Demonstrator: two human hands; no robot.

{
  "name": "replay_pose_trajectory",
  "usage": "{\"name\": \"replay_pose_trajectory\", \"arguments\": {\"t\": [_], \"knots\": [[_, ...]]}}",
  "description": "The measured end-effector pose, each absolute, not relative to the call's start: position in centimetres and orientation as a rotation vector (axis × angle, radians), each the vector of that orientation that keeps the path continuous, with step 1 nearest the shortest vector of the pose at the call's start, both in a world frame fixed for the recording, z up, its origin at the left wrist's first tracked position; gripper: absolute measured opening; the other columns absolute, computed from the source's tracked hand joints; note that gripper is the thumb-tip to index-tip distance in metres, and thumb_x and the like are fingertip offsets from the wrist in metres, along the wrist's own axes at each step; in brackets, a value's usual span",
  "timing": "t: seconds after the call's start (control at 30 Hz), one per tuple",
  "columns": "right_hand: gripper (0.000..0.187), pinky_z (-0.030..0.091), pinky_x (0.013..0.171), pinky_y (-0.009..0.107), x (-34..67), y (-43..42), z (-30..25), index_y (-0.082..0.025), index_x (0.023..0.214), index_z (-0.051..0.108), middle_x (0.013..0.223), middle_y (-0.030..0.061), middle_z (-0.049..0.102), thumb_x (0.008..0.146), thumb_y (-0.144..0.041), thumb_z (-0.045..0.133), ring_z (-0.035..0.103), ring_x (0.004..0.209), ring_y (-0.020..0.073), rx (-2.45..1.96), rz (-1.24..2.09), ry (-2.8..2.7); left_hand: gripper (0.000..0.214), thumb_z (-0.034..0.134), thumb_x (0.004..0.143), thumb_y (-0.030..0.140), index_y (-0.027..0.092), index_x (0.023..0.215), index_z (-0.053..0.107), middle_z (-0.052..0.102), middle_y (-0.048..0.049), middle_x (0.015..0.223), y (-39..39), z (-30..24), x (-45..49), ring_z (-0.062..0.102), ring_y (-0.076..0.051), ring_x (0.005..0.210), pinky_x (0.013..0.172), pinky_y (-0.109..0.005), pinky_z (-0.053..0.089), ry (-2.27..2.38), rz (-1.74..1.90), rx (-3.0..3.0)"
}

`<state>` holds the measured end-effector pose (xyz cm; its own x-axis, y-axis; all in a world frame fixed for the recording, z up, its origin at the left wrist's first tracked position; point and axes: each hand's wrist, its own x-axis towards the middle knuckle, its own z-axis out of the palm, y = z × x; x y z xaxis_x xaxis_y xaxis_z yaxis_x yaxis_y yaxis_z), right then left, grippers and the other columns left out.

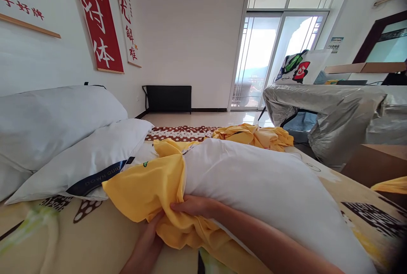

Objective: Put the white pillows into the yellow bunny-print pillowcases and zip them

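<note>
A large white pillow (254, 176) lies across the bed, its left end covered by a yellow pillowcase (149, 180). The cloth bunches along the pillow's near side. My right hand (193, 206) is closed on a fold of the pillowcase, thumb on top, its forearm resting along the pillow. Lower and to the left, my left hand (151, 236) grips the pillowcase from below, with its fingertips tucked under the cloth. The two hands are close together.
More white pillows (63, 108) are piled at the left, one with a dark "DOWN QUILT" band (95, 178). Yellow cloth (254, 134) lies crumpled at the bed's far edge. A silver-covered table (324, 96) and a cardboard box (375, 168) stand at the right.
</note>
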<state>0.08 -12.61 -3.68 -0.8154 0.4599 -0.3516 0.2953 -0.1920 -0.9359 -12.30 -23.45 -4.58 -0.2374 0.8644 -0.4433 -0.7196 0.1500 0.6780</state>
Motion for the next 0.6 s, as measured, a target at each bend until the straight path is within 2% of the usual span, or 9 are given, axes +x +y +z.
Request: {"name": "replay_pose_trajectory", "arguments": {"t": [0.2,0.33,0.47,0.6], "knots": [[0.054,0.045,0.086,0.026,0.2,-13.0,-3.4,-0.024,0.106,0.066,0.114,0.0012,0.066,0.063,-0.055,0.075,0.059,0.102,0.0178,-0.967,2.211,-1.892,0.047,0.062,0.082,0.017,0.013,0.128,0.051,0.066,-0.0151,0.114,-23.3,-4.6,-12.1,0.066,-0.024,0.101,0.092,-0.036,0.053,1.098,1.521,0.223],[0.051,0.045,0.086,0.026,0.3,-13.0,-3.4,-0.026,0.104,0.068,0.108,-0.0007,0.068,0.062,-0.053,0.077,0.06,0.101,0.0176,-0.959,2.251,-1.863,0.044,0.066,0.079,0.017,0.014,0.122,0.055,0.067,-0.0156,0.111,-22.8,-5.3,-12.2,0.067,-0.025,0.099,0.09,-0.038,0.054,1.228,1.562,0.201],[0.051,0.045,0.086,0.026,0.5,-13.0,-3.2,-0.027,0.097,0.07,0.103,-0.0023,0.07,0.056,-0.054,0.079,0.061,0.098,0.017,-0.963,2.3,-1.83,0.05,0.074,0.072,0.018,0.014,0.119,0.057,0.067,-0.0158,0.111,-22.6,-5.9,-12.4,0.067,-0.027,0.098,0.088,-0.04,0.055,1.367,1.644,0.241],[0.052,0.046,0.085,0.028,0.8,-13.0,-2.9,-0.027,0.094,0.071,0.102,-0.0022,0.071,0.051,-0.054,0.082,0.062,0.096,0.0181,-0.968,2.337,-1.809,0.051,0.071,0.075,0.017,0.016,0.123,0.055,0.063,-0.0152,0.12,-22.8,-6.1,-12.5,0.065,-0.027,0.101,0.088,-0.04,0.055,1.312,1.754,0.234]]}}
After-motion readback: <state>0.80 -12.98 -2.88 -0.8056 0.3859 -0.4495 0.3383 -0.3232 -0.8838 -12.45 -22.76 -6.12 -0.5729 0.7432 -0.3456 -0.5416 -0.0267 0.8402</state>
